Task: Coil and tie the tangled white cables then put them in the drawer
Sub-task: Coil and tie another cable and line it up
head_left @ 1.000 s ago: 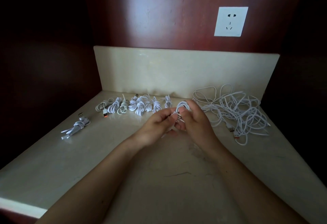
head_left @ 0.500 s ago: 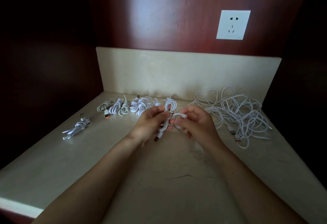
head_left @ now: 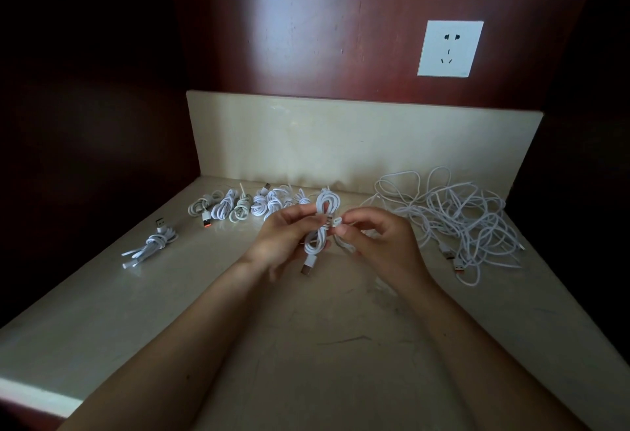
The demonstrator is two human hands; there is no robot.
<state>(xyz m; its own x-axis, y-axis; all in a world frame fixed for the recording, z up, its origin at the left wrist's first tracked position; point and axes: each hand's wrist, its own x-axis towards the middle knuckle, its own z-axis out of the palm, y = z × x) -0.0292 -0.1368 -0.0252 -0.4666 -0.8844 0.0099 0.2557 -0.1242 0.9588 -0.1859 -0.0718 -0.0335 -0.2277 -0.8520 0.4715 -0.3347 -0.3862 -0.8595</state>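
A coiled white cable (head_left: 320,222) stands upright between my hands over the middle of the marble counter, wound tight at its waist, a USB plug hanging below. My left hand (head_left: 286,243) grips the coil at its waist. My right hand (head_left: 375,243) pinches the cable's loose end beside the wrap. A tangled pile of white cables (head_left: 456,219) lies at the right rear. A row of several tied coils (head_left: 245,207) sits at the back left, and one more tied coil (head_left: 151,246) lies apart at the left. No drawer is in view.
The beige marble counter (head_left: 306,345) ends in a lit front edge at the lower left. A marble backsplash (head_left: 341,144) and dark red wood walls enclose it. A white wall socket (head_left: 450,49) sits above right.
The coil has turned from a bunched loop behind my fingers to an upright figure wound at its middle. My hands have drawn slightly apart, the right one pulling the loose end rightward.
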